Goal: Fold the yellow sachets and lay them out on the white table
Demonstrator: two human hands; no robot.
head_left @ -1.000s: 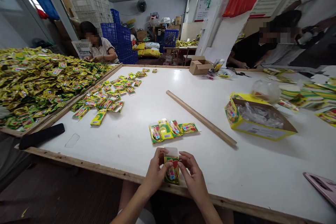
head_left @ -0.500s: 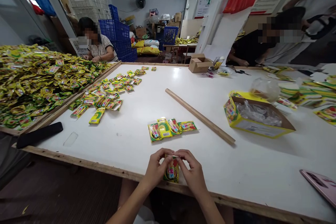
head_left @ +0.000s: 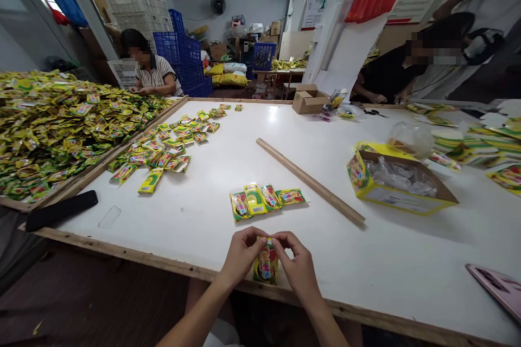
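Note:
At the table's front edge, my left hand [head_left: 241, 254] and my right hand [head_left: 296, 258] pinch the top end of a small yellow and green printed carton [head_left: 266, 264] between thumbs and fingers. The carton points away from me, printed face up, its lower end near the wooden edge. My fingertips partly cover its top end. Just beyond my hands lies a row of several similar cartons [head_left: 256, 199], overlapping one another.
A wooden stick [head_left: 311, 180] lies beyond the row. A yellow display box [head_left: 401, 195] with clear plastic stands right. Loose cartons [head_left: 175, 143] and a heap of packets [head_left: 73, 124] are left. A black phone [head_left: 63, 210] and pink phone [head_left: 494, 290] flank me; two people work opposite.
The white flap seen at the carton's top between my fingertips no longer stands out, and more of the printed face shows. My hands stay in nearly the same place.

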